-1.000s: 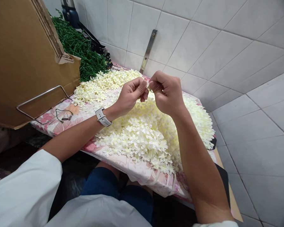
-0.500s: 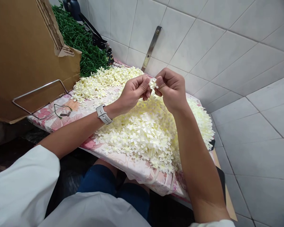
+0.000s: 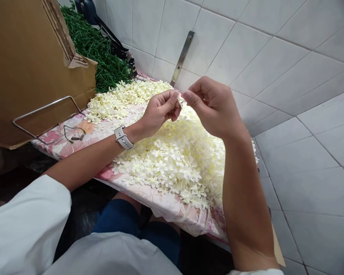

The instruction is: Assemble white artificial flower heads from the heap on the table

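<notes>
My left hand [image 3: 160,109] is closed in a pinch on a small white artificial flower [image 3: 180,100], held above the flower heap. My right hand [image 3: 216,109] is just to the right of it, fingers curled and thumb tip close against the flower's edge. Whether anything sits between the right fingertips is hidden. Below both hands spreads a large heap of loose cream-white artificial flowers [image 3: 166,164], partly covered by my right forearm. A smaller pile of similar flowers [image 3: 114,101] lies farther back on the left.
A pink floral cloth [image 3: 149,196] covers the table. Green plastic stems [image 3: 103,57] are bunched behind a cardboard box [image 3: 40,76] on the left. A bent metal wire frame [image 3: 43,110] leans by the box, near a thin green stem [image 3: 65,133]. White tiled wall [image 3: 275,72] closes the back and right.
My right hand has shifted right and slightly up, away from the middle of the flower. My left hand keeps the flower nearly in place. The view has moved slightly.
</notes>
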